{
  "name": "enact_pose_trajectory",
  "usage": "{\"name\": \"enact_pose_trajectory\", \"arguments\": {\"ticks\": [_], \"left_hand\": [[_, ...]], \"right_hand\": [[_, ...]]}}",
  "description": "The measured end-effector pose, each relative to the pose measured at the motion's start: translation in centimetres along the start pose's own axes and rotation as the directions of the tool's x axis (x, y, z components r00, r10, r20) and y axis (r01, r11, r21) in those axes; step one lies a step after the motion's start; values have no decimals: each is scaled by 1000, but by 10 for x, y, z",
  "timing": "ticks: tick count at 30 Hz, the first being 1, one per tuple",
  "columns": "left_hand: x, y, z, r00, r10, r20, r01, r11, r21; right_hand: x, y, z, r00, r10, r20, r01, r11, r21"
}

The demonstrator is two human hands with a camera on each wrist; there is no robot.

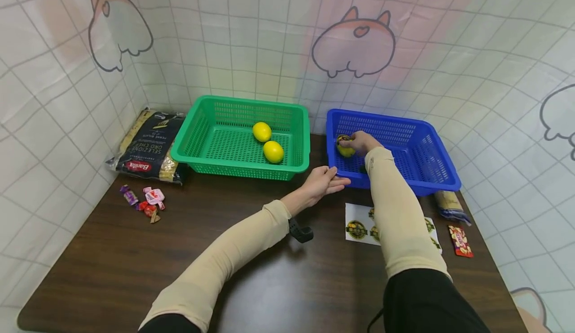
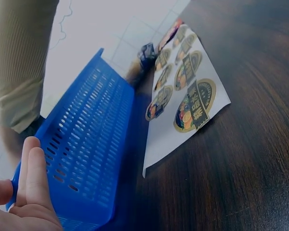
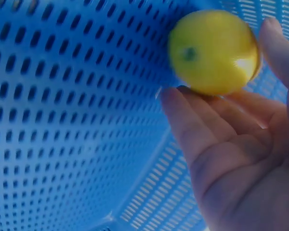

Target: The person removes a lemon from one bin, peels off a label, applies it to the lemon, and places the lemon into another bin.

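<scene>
In the head view, my right hand reaches into the left end of the blue basket and holds a lemon with a dark round sticker on it. Up close in the right wrist view, the thumb lies on one side of the lemon and the fingers of the right hand on the other. My left hand pinches the blue basket's near left corner, thumb at the rim and fingers stretched along the outer wall. A sticker sheet lies in front, partly hidden by the right forearm.
A green basket with two lemons stands left of the blue one. Beyond it are a pasta bag and several wrapped candies. A small bag and a red packet lie at the right edge.
</scene>
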State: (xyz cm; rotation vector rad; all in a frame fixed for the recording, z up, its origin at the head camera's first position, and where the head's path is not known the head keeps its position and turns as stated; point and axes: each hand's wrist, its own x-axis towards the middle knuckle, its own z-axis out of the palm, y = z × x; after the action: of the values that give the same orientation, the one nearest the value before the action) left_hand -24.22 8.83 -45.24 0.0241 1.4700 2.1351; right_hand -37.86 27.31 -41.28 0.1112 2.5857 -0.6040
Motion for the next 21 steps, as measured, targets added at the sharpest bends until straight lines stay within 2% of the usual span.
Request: {"name": "enact_pose_trajectory", "arguments": {"ticks": [5, 10, 14, 17, 19, 21], "left_hand": [[1, 0, -2, 1000, 8, 24, -8, 1000, 11], [4, 2, -6, 999, 22, 40, -24, 999, 34], [5, 4, -7, 999, 22, 35, -24, 998, 59], [4, 3, -8, 999, 21, 39, -24, 995, 93], [2, 2, -9, 999, 23, 43, -28, 992, 121], [-1, 1, -13, 998, 27, 50, -34, 988, 153]], "right_hand": [[-19, -4, -15, 998, -34, -59, 28, 995, -100], [-43, -18, -36, 983, -135, -122, 123, 988, -95], [-63, -32, -48, 962, -236, -138, 247, 967, 67], [-82, -40, -50, 942, -295, -157, 326, 915, 237], [-95, -44, -47, 930, -321, -179, 362, 884, 296], [-107, -47, -41, 918, -343, -199, 391, 869, 305]]}}
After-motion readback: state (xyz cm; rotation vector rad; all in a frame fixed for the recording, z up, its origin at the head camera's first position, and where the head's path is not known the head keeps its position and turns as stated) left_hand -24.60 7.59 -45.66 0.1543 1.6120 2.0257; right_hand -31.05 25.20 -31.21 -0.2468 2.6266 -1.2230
